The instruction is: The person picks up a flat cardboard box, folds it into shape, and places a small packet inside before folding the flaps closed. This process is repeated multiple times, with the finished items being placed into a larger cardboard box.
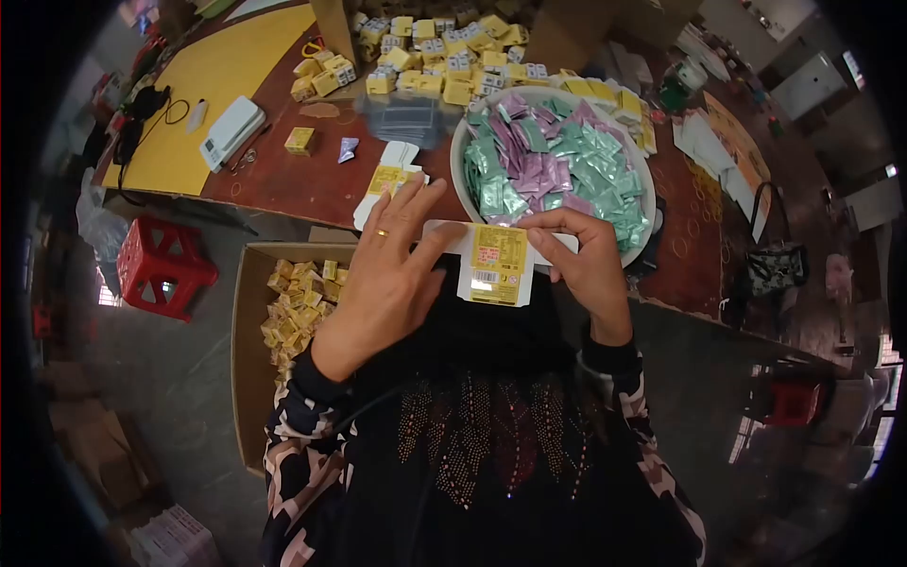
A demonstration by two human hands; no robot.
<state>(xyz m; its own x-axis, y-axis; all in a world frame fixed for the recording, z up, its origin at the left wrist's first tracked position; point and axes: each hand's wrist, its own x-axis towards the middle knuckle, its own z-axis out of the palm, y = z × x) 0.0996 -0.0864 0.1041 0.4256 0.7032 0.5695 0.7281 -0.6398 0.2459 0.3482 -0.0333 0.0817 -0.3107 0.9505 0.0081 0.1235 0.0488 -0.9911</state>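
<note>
An unfolded yellow and white carton (498, 266) is held up in front of the body, its printed side with a barcode facing the camera. My right hand (588, 262) pinches its upper right part between thumb and fingers. At the carton's upper left is my left hand (385, 274), a ring on one finger, its thumb and index finger at the white flap and the other fingers spread. Just beyond the left fingers, more flat cartons (389, 180) lie on the table. A large white basin (460, 180) of green and purple sachets (553, 161) stands behind the right hand.
Small folded yellow boxes (444, 57) are heaped at the back of the red table (274, 184). A cardboard box (248, 378) with small boxes stands lower left. A white scale (232, 132), one small box (300, 141) and a purple sachet (348, 149) lie left. Red stool (165, 268) far left.
</note>
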